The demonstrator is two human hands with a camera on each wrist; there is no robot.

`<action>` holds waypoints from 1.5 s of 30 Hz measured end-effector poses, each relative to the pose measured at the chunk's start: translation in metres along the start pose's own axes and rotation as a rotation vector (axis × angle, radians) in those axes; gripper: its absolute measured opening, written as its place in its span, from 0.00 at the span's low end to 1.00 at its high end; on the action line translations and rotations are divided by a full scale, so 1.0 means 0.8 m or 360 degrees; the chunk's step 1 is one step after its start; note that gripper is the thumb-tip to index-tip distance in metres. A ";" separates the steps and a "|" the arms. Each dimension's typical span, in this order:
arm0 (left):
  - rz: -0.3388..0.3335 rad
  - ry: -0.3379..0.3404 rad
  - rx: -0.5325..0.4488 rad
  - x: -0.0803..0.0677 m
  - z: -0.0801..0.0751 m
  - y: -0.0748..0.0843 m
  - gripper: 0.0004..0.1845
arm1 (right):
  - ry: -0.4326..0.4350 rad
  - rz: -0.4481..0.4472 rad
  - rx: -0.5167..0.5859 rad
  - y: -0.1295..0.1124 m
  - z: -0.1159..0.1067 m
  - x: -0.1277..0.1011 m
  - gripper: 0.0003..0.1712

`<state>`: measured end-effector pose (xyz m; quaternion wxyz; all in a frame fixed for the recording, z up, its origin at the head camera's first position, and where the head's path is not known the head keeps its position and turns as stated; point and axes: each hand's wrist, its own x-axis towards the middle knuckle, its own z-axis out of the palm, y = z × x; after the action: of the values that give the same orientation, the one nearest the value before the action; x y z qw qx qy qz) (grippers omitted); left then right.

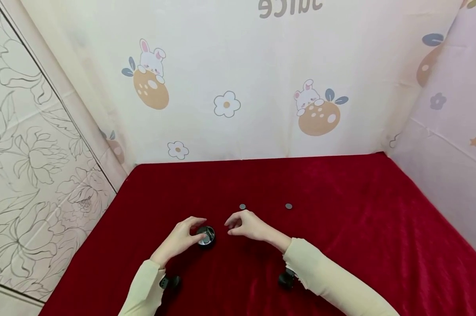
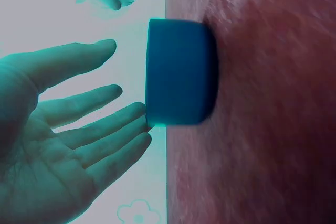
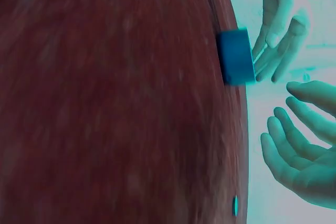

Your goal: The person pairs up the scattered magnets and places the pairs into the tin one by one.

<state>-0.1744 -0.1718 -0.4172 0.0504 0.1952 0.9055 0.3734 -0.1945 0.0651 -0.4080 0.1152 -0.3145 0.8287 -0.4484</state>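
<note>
A small round dark bowl (image 1: 210,231) with a shiny inside stands on the red cloth; from the side it is a short, straight-walled cup (image 2: 181,72). Small greyish pieces show within it. My left hand (image 1: 180,238) is beside it, thumb and fingers spread around its near and far sides at rim height, not gripping. To the right of the bowl hovers my right hand (image 1: 250,225), its fingers loosely curved with nothing between them. Just beyond that hand lies a small grey disc (image 1: 242,206), coin-like, and a second grey disc (image 1: 288,206) sits farther right.
Red velvety cloth (image 1: 340,210) covers the table. A printed curtain (image 1: 261,127) rises behind its back edge, and another curtain (image 1: 439,145) borders the right. A flower-patterned panel (image 1: 44,145) stands on the left. Dark wrist devices (image 1: 287,279) hang under both sleeves.
</note>
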 end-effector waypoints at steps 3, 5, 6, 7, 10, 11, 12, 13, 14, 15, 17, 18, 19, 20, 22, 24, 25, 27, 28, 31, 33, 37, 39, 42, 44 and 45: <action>0.0005 0.0002 -0.0004 0.008 0.004 0.005 0.22 | 0.0005 0.0027 -0.0007 0.007 -0.013 -0.008 0.12; 0.0022 -0.0001 -0.0002 0.015 0.007 0.009 0.21 | 0.0015 0.0046 -0.0010 0.013 -0.021 -0.014 0.12; 0.0030 -0.0002 -0.0001 0.018 0.009 0.011 0.21 | 0.0021 0.0055 -0.0012 0.015 -0.026 -0.016 0.13; 0.0038 -0.0005 -0.0005 0.022 0.010 0.013 0.21 | 0.0025 0.0063 -0.0017 0.019 -0.030 -0.019 0.13; 0.0060 -0.0027 -0.0007 0.032 0.014 0.020 0.21 | 0.0045 0.0083 -0.0046 0.029 -0.042 -0.026 0.14; 0.0068 -0.0034 -0.0008 0.035 0.015 0.022 0.21 | 0.0054 0.0091 -0.0056 0.033 -0.046 -0.029 0.14; 0.0081 -0.0043 -0.0003 0.038 0.016 0.024 0.21 | 0.0064 0.0099 -0.0068 0.036 -0.050 -0.032 0.14; 0.0091 -0.0052 -0.0005 0.041 0.018 0.025 0.21 | 0.0073 0.0107 -0.0082 0.039 -0.053 -0.034 0.14; 0.0097 -0.0061 -0.0005 0.045 0.019 0.026 0.21 | 0.0082 0.0112 -0.0093 0.041 -0.057 -0.037 0.14; 0.0106 -0.0069 0.0000 0.048 0.021 0.027 0.21 | 0.0090 0.0121 -0.0098 0.044 -0.060 -0.040 0.14; 0.0124 -0.0085 0.0001 0.054 0.025 0.028 0.21 | 0.0109 0.0147 -0.0096 0.048 -0.065 -0.045 0.14; 0.0131 -0.0093 0.0004 0.057 0.027 0.028 0.20 | 0.0121 0.0160 -0.0101 0.050 -0.068 -0.047 0.14; 0.0141 -0.0099 -0.0001 0.060 0.028 0.029 0.20 | 0.0133 0.0171 -0.0104 0.051 -0.071 -0.049 0.14; 0.0152 -0.0106 0.0002 0.063 0.029 0.030 0.20 | 0.0145 0.0172 -0.0120 0.054 -0.074 -0.051 0.14; 0.0178 -0.0111 -0.0003 0.069 0.032 0.031 0.20 | 0.0176 0.0193 -0.0147 0.057 -0.080 -0.055 0.14; 0.0211 -0.0102 -0.0005 0.075 0.033 0.033 0.20 | 0.0203 0.0202 -0.0196 0.060 -0.087 -0.060 0.14; 0.0224 -0.0098 -0.0002 0.078 0.033 0.034 0.19 | 0.0215 0.0200 -0.0218 0.062 -0.090 -0.062 0.14; 0.0226 -0.0089 0.0002 0.084 0.035 0.036 0.19 | 0.0241 0.0216 -0.0241 0.066 -0.096 -0.065 0.14; 0.0224 -0.0086 0.0010 0.087 0.035 0.037 0.19 | 0.0250 0.0217 -0.0257 0.068 -0.100 -0.067 0.14; 0.0227 -0.0093 0.0035 0.096 0.037 0.040 0.19 | 0.0296 0.0239 -0.0268 0.074 -0.110 -0.072 0.14; 0.0233 -0.0094 0.0043 0.103 0.039 0.042 0.18 | 0.0316 0.0254 -0.0277 0.079 -0.116 -0.075 0.14; 0.0244 -0.0107 0.0056 0.116 0.044 0.044 0.17 | 0.0333 0.0266 -0.0289 0.088 -0.127 -0.078 0.15; 0.0221 -0.0132 0.0056 0.122 0.046 0.045 0.17 | 0.0335 0.0273 -0.0285 0.092 -0.131 -0.079 0.15; 0.0197 -0.0172 0.0078 0.129 0.049 0.047 0.17 | 0.0339 0.0300 -0.0274 0.099 -0.135 -0.080 0.15; 0.0183 -0.0199 0.0096 0.134 0.051 0.047 0.16 | 0.0349 0.0324 -0.0274 0.102 -0.137 -0.080 0.15; 0.0174 -0.0212 0.0103 0.136 0.052 0.047 0.16 | 0.0348 0.0329 -0.0277 0.104 -0.137 -0.080 0.15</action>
<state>-0.2528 -0.0773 -0.4147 0.0835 0.2703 0.8998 0.3322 -0.2317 0.2118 -0.4185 0.0421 -0.1856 0.8999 -0.3924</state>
